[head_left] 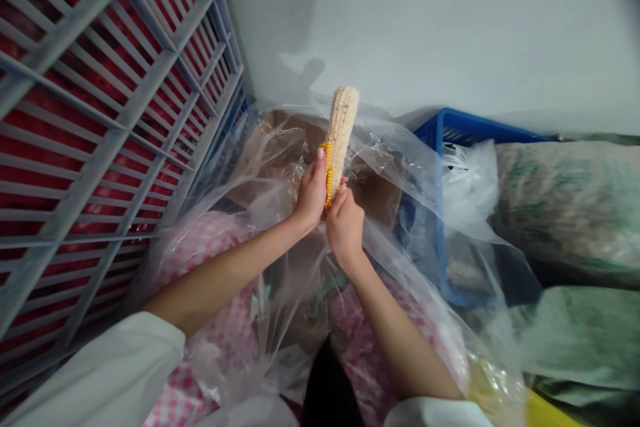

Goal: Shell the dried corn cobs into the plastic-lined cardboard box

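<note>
A corn cob point(343, 123) points up and away from me, tilted slightly right. Most of its visible surface is bare and pale; yellow kernels point(329, 177) remain in a strip along its lower left side. My left hand point(313, 190) is closed round the cob's left side, its thumb lying near the kernels. Lower on the right, my right hand point(346, 219) is closed against the cob's lower end, with its fingers curled. Beneath both hands, a clear plastic sheet point(280, 180) spreads over a cardboard box point(384, 190) and my lap.
On the left rises a grey slatted crate point(113, 127) with red contents behind its bars. To the right, a blue basket point(441, 213) holds a white plastic bag point(470, 180). Beside it lie a stuffed woven sack point(570, 203) and green sacking point(585, 333). A pale wall point(430, 27) stands ahead.
</note>
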Motion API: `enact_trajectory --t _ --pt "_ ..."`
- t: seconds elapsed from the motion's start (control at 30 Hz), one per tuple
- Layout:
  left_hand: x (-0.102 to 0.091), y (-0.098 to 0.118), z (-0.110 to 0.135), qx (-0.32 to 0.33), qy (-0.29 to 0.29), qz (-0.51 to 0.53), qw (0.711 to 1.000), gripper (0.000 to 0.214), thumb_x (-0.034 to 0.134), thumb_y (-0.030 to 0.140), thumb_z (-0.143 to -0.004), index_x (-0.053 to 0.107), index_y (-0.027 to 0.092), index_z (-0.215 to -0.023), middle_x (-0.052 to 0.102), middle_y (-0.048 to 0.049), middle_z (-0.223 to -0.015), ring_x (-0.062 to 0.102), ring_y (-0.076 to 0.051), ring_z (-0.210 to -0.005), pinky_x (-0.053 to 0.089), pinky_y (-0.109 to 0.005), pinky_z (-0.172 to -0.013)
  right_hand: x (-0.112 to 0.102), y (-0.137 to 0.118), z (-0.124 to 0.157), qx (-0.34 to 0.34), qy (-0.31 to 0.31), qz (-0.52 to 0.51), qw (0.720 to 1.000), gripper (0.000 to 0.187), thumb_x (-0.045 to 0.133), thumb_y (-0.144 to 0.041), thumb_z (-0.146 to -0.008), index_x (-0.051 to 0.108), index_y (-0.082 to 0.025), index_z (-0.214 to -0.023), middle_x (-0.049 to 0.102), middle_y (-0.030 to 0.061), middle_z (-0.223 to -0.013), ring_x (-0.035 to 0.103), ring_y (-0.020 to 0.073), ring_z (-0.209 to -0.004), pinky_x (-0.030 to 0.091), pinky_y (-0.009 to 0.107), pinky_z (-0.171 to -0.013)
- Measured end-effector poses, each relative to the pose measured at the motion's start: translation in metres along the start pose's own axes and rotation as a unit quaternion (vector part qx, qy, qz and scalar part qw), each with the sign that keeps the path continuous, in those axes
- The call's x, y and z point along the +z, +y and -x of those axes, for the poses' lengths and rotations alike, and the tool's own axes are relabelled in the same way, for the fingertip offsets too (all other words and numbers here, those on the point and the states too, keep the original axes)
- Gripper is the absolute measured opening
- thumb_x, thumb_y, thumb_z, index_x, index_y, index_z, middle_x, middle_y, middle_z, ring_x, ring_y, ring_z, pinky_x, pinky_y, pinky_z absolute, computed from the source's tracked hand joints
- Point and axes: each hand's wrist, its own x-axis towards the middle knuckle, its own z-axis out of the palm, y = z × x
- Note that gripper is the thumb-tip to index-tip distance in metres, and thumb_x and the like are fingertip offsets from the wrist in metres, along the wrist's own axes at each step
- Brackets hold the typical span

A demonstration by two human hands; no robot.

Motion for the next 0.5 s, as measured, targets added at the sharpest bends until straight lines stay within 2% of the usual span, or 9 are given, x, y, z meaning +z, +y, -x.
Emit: enact_trajectory --t 0.1,0.23,0.3,0.4,0.5 --pt "0.001 0.002 0.001 0.000 0.001 0.008 1.000 0.047 0.040 0.063 -0.075 0.058 0.019 -0.077 0.062 -0.0043 -0.069 0.064 -0.020 -0.079 0.052 -0.029 -0.065 -0.004 0.002 -0.004 0.004 0.019 -0.078 0.997 0.049 0.015 -0.040 -0.090 0.056 -0.014 -0.093 0.061 0.0079 -0.070 0.054 0.0159 -0.058 0.033 0.025 -0.053" --pt "0.003 0.011 -0.001 -0.022 0.013 0.022 0.999 0.051 0.038 0.063 -0.075 0.059 0.017 -0.081 0.063 -0.0058 -0.074 0.064 -0.020 -0.081 0.051 -0.030 -0.069 -0.018 0.008 -0.014 0.015 -0.066 -0.171 0.983 0.062 0.008 -0.049 -0.088 0.060 -0.017 -0.083 0.061 0.0062 -0.069 0.056 0.0153 -0.061 0.037 0.025 -0.056" --pt "0.003 0.017 -0.003 -0.041 0.011 0.043 0.998 0.054 0.036 0.064 -0.075 0.058 0.015 -0.082 0.063 -0.0072 -0.075 0.064 -0.020 -0.082 0.051 -0.031 -0.070 -0.025 0.010 -0.017 -0.017 -0.049 -0.139 0.989 0.062 0.007 -0.049 -0.088 0.060 -0.017 -0.087 0.063 0.0075 -0.078 0.057 0.0165 -0.072 0.039 0.027 -0.063" --pt "0.003 0.023 -0.007 -0.051 0.027 0.073 0.996 0.055 0.033 0.063 -0.077 0.058 0.014 -0.084 0.064 -0.0080 -0.079 0.063 -0.019 -0.084 0.051 -0.029 -0.072 -0.030 0.010 -0.014 -0.104 0.011 -0.016 0.994 0.052 0.016 -0.048 -0.089 0.056 -0.017 -0.097 0.062 0.0089 -0.092 0.055 0.0192 -0.087 0.037 0.029 -0.071" --pt "0.003 0.023 -0.009 -0.062 0.035 0.089 0.993 0.055 0.032 0.061 -0.079 0.058 0.014 -0.086 0.064 -0.0082 -0.082 0.063 -0.019 -0.085 0.051 -0.028 -0.072 -0.026 0.006 -0.007 -0.134 -0.039 0.066 0.988 0.047 0.020 -0.049 -0.089 0.053 -0.017 -0.095 0.062 0.0073 -0.085 0.056 0.0179 -0.077 0.034 0.026 -0.062"
